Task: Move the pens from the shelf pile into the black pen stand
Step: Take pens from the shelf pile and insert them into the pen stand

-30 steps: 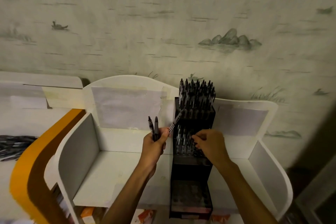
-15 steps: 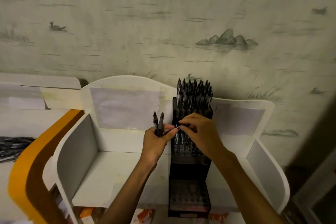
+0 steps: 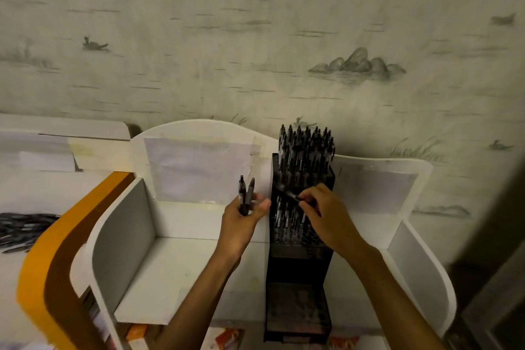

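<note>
The tall black pen stand [image 3: 298, 267] rises in steps at the middle of a white shelf unit [image 3: 181, 267]. Its top tier and middle tier hold several dark pens. My left hand [image 3: 241, 221] grips two dark pens [image 3: 246, 193] upright, just left of the stand. My right hand [image 3: 324, 216] pinches one dark pen [image 3: 292, 195], lying sideways in front of the stand's middle tier. A pile of dark pens [image 3: 22, 229] lies on the surface at the far left.
The white shelf unit has curved side walls [image 3: 125, 236] and a back panel with taped paper [image 3: 199, 167]. An orange and brown curved board [image 3: 56, 258] stands to its left. A patterned wall rises behind. Orange packets [image 3: 227, 338] lie below the shelf.
My right hand took one pen out of my left hand's bunch and carried it right, in front of the stand. My left hand now holds two pens instead of three.
</note>
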A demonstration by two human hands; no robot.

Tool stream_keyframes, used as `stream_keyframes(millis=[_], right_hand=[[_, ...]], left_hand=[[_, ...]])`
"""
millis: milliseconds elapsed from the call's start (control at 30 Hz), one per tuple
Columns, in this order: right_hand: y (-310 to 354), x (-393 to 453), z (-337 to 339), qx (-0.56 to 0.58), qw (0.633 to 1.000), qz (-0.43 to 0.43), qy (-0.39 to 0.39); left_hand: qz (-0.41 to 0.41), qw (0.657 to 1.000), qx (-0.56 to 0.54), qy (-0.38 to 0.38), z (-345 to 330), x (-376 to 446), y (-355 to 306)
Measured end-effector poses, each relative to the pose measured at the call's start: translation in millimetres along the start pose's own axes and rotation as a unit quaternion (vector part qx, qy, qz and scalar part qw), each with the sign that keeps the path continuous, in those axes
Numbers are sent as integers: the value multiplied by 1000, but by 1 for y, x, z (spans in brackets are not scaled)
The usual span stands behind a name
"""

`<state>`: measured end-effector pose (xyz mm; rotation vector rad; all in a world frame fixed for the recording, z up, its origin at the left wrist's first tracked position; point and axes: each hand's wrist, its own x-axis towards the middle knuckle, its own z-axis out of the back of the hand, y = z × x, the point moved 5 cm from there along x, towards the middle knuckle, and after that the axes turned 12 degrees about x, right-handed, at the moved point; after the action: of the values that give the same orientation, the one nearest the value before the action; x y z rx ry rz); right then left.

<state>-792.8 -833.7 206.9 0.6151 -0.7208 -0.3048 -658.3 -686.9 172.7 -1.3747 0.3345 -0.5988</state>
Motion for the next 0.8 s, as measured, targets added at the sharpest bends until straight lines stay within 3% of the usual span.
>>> stream_keyframes(millis=[267, 600, 800], right_hand=[[-26, -12, 18, 101, 980, -76, -155], [-29, -13, 6, 55, 988, -56, -129], [-35, -18, -4, 36, 991, -75, -106]], left_hand=[[67, 998, 15, 15, 3, 1, 16], [64, 995, 71, 33, 5, -1, 21], [78, 994, 33, 65, 3, -1, 29]])
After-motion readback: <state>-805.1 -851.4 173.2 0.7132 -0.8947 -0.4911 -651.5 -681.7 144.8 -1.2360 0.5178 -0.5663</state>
